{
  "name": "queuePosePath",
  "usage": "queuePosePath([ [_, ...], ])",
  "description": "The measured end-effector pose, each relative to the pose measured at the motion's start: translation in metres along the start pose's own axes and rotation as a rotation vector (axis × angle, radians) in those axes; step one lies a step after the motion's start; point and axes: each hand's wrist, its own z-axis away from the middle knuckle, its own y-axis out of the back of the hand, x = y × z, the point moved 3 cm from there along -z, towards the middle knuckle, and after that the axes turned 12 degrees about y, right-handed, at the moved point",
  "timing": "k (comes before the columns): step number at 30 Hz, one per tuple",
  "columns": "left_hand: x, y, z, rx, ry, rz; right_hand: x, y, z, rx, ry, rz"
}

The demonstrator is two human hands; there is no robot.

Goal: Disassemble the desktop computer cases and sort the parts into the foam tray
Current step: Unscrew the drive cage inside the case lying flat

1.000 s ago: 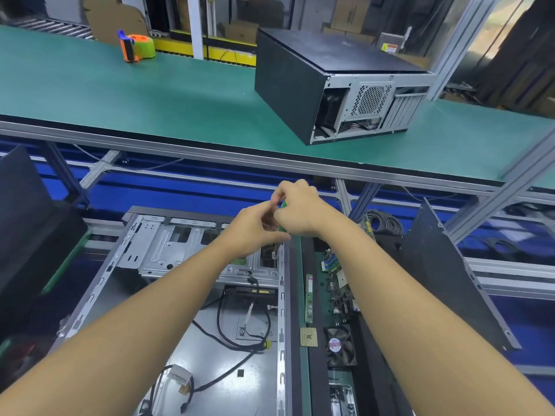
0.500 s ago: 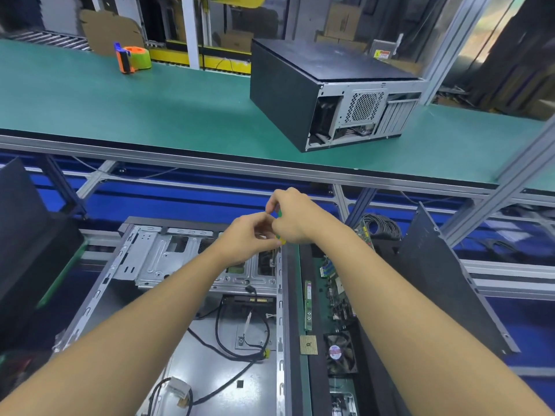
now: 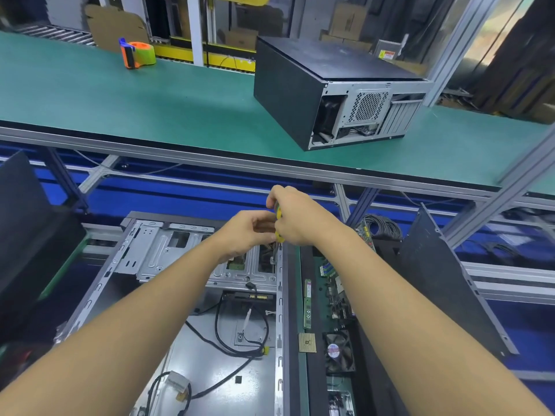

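A green conveyor belt (image 3: 120, 94) on aluminium framing (image 3: 210, 162) fronts stacked cardboard boxes (image 3: 350, 21).

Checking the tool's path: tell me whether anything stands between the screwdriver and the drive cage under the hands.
Nothing visible does. The screwdriver, gripped by the right hand with the left hand beside it, points down at the right edge of the drive cage. The black cables lie nearer the person.
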Motion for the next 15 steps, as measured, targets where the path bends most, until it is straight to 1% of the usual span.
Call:
queuePosePath([
  [2,0.002,0.001,-0.001,0.059,-0.016,-0.085,0.002,-0.003,0.001,-0.026,0.006,-0.037],
  [4,0.002,-0.001,-0.003,0.106,-0.027,-0.191,0.004,-0.005,0.002,0.028,-0.021,-0.041],
  [6,0.000,-0.005,-0.008,0.138,-0.015,-0.311,0.005,-0.005,0.005,0.121,-0.095,0.048],
  [8,-0.001,-0.010,-0.010,0.153,0.003,-0.375,0.004,-0.003,0.007,0.179,-0.146,0.198],
  [10,-0.002,-0.014,-0.009,0.138,0.003,-0.331,-0.001,-0.007,0.006,0.168,-0.111,0.249],
  [12,-0.003,-0.015,-0.005,0.087,-0.004,-0.229,-0.003,-0.011,0.004,0.166,-0.052,0.191],
  [15,-0.003,-0.009,0.001,0.035,-0.026,-0.094,0.002,-0.007,0.003,0.138,-0.042,0.060],
])
